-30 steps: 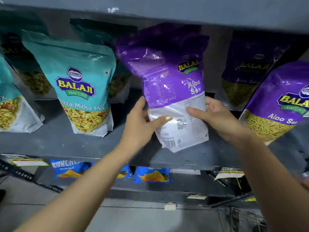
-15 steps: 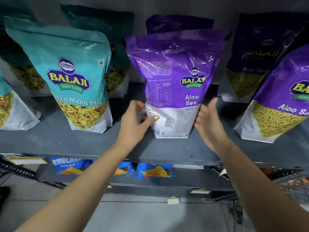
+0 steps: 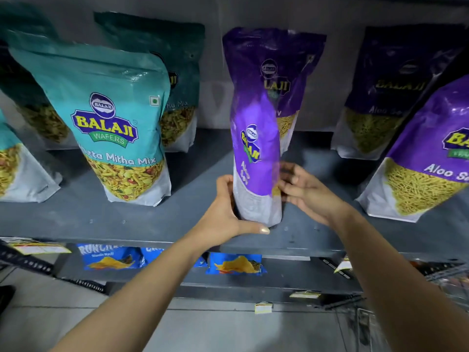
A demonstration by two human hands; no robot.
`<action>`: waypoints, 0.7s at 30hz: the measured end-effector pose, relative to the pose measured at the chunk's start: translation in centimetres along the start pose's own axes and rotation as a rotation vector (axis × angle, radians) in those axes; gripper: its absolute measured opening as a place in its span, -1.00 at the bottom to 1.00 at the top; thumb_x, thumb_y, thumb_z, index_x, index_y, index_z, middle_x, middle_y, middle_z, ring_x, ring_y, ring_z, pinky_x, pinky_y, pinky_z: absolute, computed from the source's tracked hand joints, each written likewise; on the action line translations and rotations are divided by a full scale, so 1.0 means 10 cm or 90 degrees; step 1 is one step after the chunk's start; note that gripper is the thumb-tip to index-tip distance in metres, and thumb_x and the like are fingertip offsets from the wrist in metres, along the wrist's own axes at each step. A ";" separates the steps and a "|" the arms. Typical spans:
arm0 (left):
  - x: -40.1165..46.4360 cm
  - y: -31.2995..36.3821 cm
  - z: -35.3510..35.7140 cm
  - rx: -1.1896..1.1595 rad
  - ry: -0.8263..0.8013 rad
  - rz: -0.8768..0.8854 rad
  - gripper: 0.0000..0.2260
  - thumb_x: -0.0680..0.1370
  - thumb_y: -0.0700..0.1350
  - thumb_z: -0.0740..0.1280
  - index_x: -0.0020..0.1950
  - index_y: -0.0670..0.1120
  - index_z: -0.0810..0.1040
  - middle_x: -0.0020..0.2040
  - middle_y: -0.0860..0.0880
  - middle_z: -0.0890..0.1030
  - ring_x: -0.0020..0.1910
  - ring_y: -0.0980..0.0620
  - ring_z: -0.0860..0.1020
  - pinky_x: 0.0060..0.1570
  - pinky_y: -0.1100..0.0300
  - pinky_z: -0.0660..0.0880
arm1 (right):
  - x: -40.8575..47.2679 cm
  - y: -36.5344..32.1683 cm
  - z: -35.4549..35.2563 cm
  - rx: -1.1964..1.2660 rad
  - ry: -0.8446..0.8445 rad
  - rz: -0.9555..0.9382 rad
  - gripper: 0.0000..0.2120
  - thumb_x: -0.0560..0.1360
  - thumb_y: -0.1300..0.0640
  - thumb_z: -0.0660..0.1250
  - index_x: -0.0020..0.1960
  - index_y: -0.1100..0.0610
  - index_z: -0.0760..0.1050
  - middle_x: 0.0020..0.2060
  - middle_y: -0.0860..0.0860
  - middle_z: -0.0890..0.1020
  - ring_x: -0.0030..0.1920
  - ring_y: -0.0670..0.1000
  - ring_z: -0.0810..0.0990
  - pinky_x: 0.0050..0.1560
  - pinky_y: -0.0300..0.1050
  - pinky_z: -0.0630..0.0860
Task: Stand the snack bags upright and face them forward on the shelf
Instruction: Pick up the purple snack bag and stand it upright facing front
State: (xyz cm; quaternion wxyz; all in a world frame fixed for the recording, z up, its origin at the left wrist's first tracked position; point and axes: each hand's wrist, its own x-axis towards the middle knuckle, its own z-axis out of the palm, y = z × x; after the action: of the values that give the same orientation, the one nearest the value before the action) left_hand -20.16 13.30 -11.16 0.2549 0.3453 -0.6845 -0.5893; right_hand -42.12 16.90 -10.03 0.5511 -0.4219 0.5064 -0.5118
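A purple Aloo Sev bag [image 3: 256, 158] stands upright on the grey shelf [image 3: 152, 224], turned edge-on so only a narrow strip with the logo faces me. My left hand [image 3: 225, 214] grips its lower left side, thumb under the base. My right hand [image 3: 304, 191] touches its lower right edge with fingers spread; motion blur hides the grip. Another purple bag [image 3: 286, 80] stands right behind it, front forward.
A teal Khatta Mitha Mix bag [image 3: 109, 123] stands to the left with more teal bags behind. Purple Aloo Sev bags [image 3: 426, 153] lean at the right. Blue snack packs [image 3: 236, 264] lie on the lower shelf. Price tags hang along the shelf edges.
The purple bag came down onto the shelf with its back label toward me, then rotated to edge-on. Both hands stayed at its base.
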 end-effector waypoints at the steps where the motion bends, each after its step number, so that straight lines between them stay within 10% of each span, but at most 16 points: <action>1: 0.02 0.03 -0.03 0.033 0.001 -0.004 -0.13 0.22 -0.21 0.68 0.28 0.05 0.16 0.27 0.13 0.49 0.13 0.42 0.53 0.06 0.41 0.49 | -0.01 0.01 -0.04 -0.026 -0.026 0.009 -0.44 0.38 0.21 0.53 0.32 0.03 0.43 0.07 -0.03 0.65 -0.03 -0.08 0.64 -0.09 -0.18 0.59; 4: 0.08 0.10 -0.12 0.081 -0.011 0.008 -0.10 0.17 -0.13 0.69 0.32 0.16 0.21 0.26 0.15 0.45 0.12 0.47 0.48 0.09 0.44 0.46 | -0.02 -0.05 -0.10 -0.084 -0.052 0.033 -0.41 0.44 0.25 0.43 0.40 -0.05 0.37 0.12 -0.02 0.58 -0.11 -0.09 0.59 -0.20 -0.21 0.51; 8: 0.18 0.12 -0.31 0.177 -0.044 -0.005 -0.28 0.10 0.00 0.54 0.21 0.28 0.40 0.33 0.02 0.42 0.27 0.22 0.46 0.25 0.20 0.44 | 0.03 -0.12 -0.14 -0.161 -0.096 0.024 -0.33 0.31 0.25 0.57 0.29 -0.20 0.45 0.17 0.06 0.67 0.06 0.27 0.60 0.14 0.15 0.59; 12: 0.29 0.15 -0.45 0.157 -0.058 -0.028 -0.34 0.20 -0.27 0.47 0.30 -0.08 0.48 0.15 0.00 0.66 0.13 0.15 0.62 0.11 0.19 0.58 | 0.05 -0.18 -0.16 -0.100 -0.108 0.035 -0.31 0.28 0.43 0.50 0.29 -0.03 0.41 0.06 -0.04 0.73 0.08 -0.05 0.70 0.09 -0.13 0.63; 15: 0.28 0.26 -0.46 0.126 -0.010 -0.061 -0.64 0.18 -0.34 0.30 -0.10 -0.06 0.57 -0.25 0.14 0.67 -0.27 0.28 0.60 -0.28 0.41 0.53 | 0.04 -0.19 -0.16 -0.193 -0.033 0.024 -0.33 0.18 0.14 0.67 0.22 -0.04 0.50 -0.04 -0.13 0.72 -0.15 -0.17 0.64 0.02 -0.17 0.55; 21: 0.27 0.38 -0.48 0.052 0.002 -0.054 -0.51 0.18 -0.39 0.33 0.11 -0.26 0.59 0.10 -0.31 0.67 0.01 -0.08 0.63 0.10 -0.16 0.57 | 0.00 -0.21 -0.05 -0.178 -0.011 -0.035 -0.48 0.26 0.28 0.61 0.15 0.01 0.57 0.04 -0.10 0.76 0.09 -0.10 0.71 0.21 -0.04 0.60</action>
State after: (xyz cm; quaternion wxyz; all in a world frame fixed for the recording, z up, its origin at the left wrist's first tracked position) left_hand -18.91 8.49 -6.75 0.2167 0.3850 -0.6925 -0.5703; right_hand -42.94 16.67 -8.08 0.4773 -0.5128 0.5563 -0.4470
